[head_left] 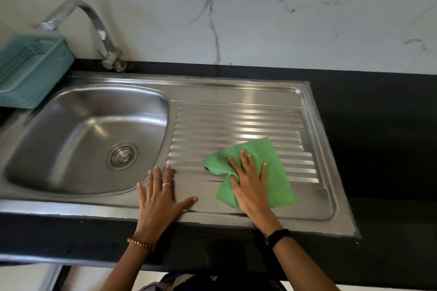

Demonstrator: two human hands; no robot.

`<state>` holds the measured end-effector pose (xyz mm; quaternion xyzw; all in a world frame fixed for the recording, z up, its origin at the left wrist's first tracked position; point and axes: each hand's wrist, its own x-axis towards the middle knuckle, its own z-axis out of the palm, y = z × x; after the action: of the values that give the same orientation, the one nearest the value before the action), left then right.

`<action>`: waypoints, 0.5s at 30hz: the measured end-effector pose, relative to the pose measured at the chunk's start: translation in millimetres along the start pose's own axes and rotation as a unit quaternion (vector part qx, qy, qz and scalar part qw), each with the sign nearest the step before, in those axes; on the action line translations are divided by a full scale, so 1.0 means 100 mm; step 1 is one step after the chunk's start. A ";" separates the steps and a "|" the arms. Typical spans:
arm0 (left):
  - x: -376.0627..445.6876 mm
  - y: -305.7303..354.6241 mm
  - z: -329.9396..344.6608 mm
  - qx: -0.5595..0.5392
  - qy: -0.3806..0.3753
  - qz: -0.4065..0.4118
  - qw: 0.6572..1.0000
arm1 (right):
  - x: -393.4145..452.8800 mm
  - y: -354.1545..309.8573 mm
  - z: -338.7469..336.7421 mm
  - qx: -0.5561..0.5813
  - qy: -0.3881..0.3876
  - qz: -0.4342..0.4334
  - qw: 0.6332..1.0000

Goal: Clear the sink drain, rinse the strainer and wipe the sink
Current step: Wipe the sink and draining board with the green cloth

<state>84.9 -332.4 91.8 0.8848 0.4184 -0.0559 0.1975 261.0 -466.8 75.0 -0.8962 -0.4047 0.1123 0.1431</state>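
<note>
The steel sink (78,130) has its bowl on the left, with the round strainer (122,155) seated in the drain. To the right lies the ribbed drainboard (238,123). A green cloth (264,160) is spread on the drainboard's front part. My right hand (251,186) lies flat on the cloth, fingers spread, pressing it down. My left hand (160,198) rests flat and open on the steel between the bowl and the cloth, holding nothing.
A chrome tap (94,28) stands behind the bowl, its spout pointing left. A teal plastic basket (30,71) sits at the sink's back left corner. Black countertop (378,137) surrounds the sink, with a marble wall behind.
</note>
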 end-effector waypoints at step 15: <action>-0.10 -0.09 -0.05 -0.046 -0.007 0.055 0.997 | 0.07 -0.85 0.28 -0.029 -0.078 -0.199 0.976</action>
<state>71.3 -332.3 95.9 0.8959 0.3701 -0.0320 0.2437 197.8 -403.4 77.6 -0.7896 -0.5883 0.1396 0.1043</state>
